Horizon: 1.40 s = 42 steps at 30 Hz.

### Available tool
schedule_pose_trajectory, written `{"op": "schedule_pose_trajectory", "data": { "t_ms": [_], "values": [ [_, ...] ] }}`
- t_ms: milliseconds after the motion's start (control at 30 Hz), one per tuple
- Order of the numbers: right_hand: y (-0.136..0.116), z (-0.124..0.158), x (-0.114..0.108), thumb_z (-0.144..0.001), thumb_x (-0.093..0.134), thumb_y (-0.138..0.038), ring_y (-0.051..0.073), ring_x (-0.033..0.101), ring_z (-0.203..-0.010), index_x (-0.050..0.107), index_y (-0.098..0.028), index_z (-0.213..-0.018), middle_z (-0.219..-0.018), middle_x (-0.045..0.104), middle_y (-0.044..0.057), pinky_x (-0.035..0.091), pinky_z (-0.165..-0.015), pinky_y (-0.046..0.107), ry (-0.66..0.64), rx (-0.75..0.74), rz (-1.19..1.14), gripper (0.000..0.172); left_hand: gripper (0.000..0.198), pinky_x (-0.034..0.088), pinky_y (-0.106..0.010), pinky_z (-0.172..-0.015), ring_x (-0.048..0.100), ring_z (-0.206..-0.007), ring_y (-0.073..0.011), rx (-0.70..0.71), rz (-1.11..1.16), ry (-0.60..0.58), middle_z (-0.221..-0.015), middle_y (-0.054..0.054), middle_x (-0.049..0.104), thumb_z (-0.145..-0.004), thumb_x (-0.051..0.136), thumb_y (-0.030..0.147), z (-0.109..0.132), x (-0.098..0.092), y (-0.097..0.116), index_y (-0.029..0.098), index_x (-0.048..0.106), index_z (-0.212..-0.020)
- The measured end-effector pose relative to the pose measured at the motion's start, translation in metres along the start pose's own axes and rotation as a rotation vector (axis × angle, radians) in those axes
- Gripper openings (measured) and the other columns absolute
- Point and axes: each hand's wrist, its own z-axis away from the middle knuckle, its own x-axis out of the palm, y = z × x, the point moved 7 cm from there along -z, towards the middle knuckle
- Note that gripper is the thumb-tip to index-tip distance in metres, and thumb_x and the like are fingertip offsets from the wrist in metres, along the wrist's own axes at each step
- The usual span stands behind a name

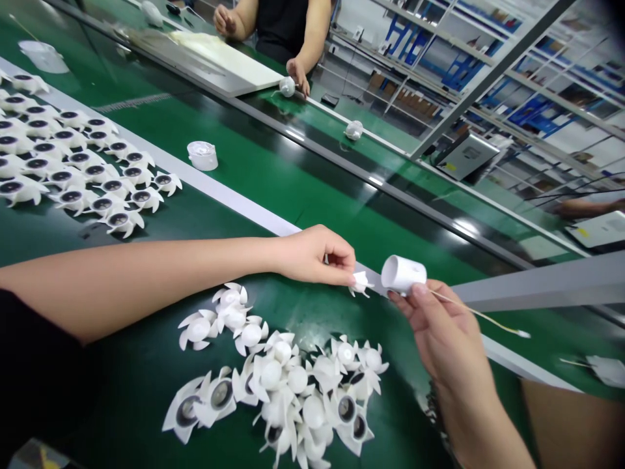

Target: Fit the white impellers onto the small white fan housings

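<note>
My left hand [315, 255] is closed, thumb and fingertips pinched on a small white plastic fan wheel [360, 284] with curved blades. It's held just over the grey strip [234, 198] at the edge of the green table [146, 365].

My right hand [442, 329] is closed too, clamped round a short white plastic tube [403, 273]. The tube's open end faces the fan wheel, near it but not touching. The same hand traps a thin pale stick [481, 316] with a whitish tip, pointing off to the right.

I'd judge the wheel very light and stiff, with thin blades that look easy to bend or snap, so hold it by the hub, not the blade tips. The tube looks smooth, light and maybe slippery. Grip it round the wall.

Just below the hands is a loose pile of white fan wheels [293, 384]. Some lie dome up, some show a dark hollow.

Far left, neat rows of fan wheels [73, 169] lie hollow side up. A white round cap [202, 155] sits on the strip.

Across the table, another person's hand [299, 70] rests by a white rounded part [287, 86]. A second rounded part [354, 129] lies further along.
</note>
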Motion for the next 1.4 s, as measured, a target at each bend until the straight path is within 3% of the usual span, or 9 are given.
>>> {"op": "schedule_pose_trajectory", "data": {
  "t_ms": [167,267,400,600,900,1133,1267,1333,1400],
  "values": [
    [-0.017,0.003,0.004,-0.083,0.075,-0.035,0.022,0.069,-0.103,0.066,-0.022,-0.095,-0.119,0.067,0.009,0.059,-0.087,0.034,-0.136,-0.204,0.346,0.019,0.013,0.044,-0.031,-0.085,0.065,-0.093,-0.02,0.19,-0.34,-0.248,-0.096,-0.006,0.075,-0.084,0.064,0.024,0.006,0.007,0.004,0.027,0.076,-0.082],
    [-0.032,0.018,0.028,-0.084,0.073,-0.032,0.024,0.067,-0.106,0.069,-0.024,-0.1,-0.117,0.066,0.01,0.058,-0.087,0.038,-0.279,-0.451,0.637,0.018,0.012,0.044,-0.029,-0.077,0.063,-0.081,-0.0182,0.183,-0.39,-0.242,-0.089,-0.004,0.073,-0.074,0.068,0.019,0.006,0.0,-0.002,0.025,0.074,-0.082],
    [-0.05,0.034,0.05,-0.087,0.069,-0.026,0.023,0.067,-0.105,0.07,-0.023,-0.103,-0.116,0.066,0.01,0.057,-0.087,0.037,-0.312,-0.667,0.809,0.016,0.013,0.043,-0.025,-0.066,0.058,-0.07,-0.0131,0.107,-0.245,-0.182,-0.082,-0.002,0.069,-0.071,0.066,0.015,0.003,-0.009,-0.009,0.019,0.07,-0.083],
    [-0.05,0.042,0.072,-0.09,0.065,-0.02,0.022,0.068,-0.104,0.071,-0.022,-0.107,-0.122,0.065,0.012,0.059,-0.082,0.033,-0.393,-0.73,0.801,0.018,0.03,0.037,-0.023,-0.058,0.05,-0.064,-0.0102,-0.068,-0.001,-0.073,-0.071,0.0,0.06,-0.085,0.064,0.043,-0.002,-0.014,-0.015,0.014,0.066,-0.078],
    [-0.03,0.035,0.083,-0.088,0.068,-0.021,0.023,0.07,-0.106,0.077,-0.024,-0.103,-0.119,0.071,0.009,0.06,-0.091,0.038,-0.366,-0.604,0.782,0.018,0.022,0.038,-0.021,-0.06,0.054,-0.068,-0.0108,-0.3,-0.024,-0.285,-0.074,0.002,0.065,-0.076,0.072,0.037,-0.002,-0.005,-0.026,0.016,0.068,-0.082],
    [-0.028,0.033,0.069,-0.086,0.07,-0.028,0.023,0.068,-0.106,0.077,-0.026,-0.099,-0.116,0.071,0.007,0.058,-0.091,0.039,-0.529,-0.56,0.772,0.014,0.033,0.035,-0.021,-0.055,0.051,-0.062,-0.0103,-0.29,-0.126,-0.268,-0.067,0.003,0.06,-0.074,0.076,0.047,0.006,0.0,-0.01,0.017,0.064,-0.077],
    [-0.04,0.025,0.029,-0.093,0.056,-0.03,0.033,0.06,-0.121,0.067,-0.018,-0.125,-0.137,0.058,0.017,0.054,-0.095,0.052,-0.226,-0.603,1.063,0.036,0.02,0.047,-0.026,-0.07,0.062,-0.078,-0.0154,-0.092,-0.043,-0.374,-0.084,-0.002,0.069,-0.083,0.07,0.039,0.009,0.022,0.03,0.02,0.069,-0.086],
    [-0.046,0.022,0.008,-0.093,0.055,-0.034,0.032,0.066,-0.107,0.067,-0.016,-0.123,-0.126,0.063,0.018,0.057,-0.083,0.048,-0.148,-0.557,1.158,0.037,0.012,0.048,-0.029,-0.089,0.064,-0.099,-0.0192,0.046,-0.03,-0.416,-0.104,-0.004,0.073,-0.084,0.067,0.023,0.012,0.034,0.052,0.023,0.073,-0.094],
    [-0.046,0.023,-0.009,-0.091,0.055,-0.034,0.026,0.069,-0.081,0.073,-0.019,-0.103,-0.1,0.071,0.012,0.057,-0.068,0.039,-0.225,-0.482,1.214,0.026,0.03,0.045,-0.031,-0.1,0.063,-0.112,-0.0209,0.107,-0.009,-0.448,-0.116,-0.002,0.072,-0.081,0.063,0.009,0.016,0.044,0.064,0.028,0.075,-0.1]
  ]
}}
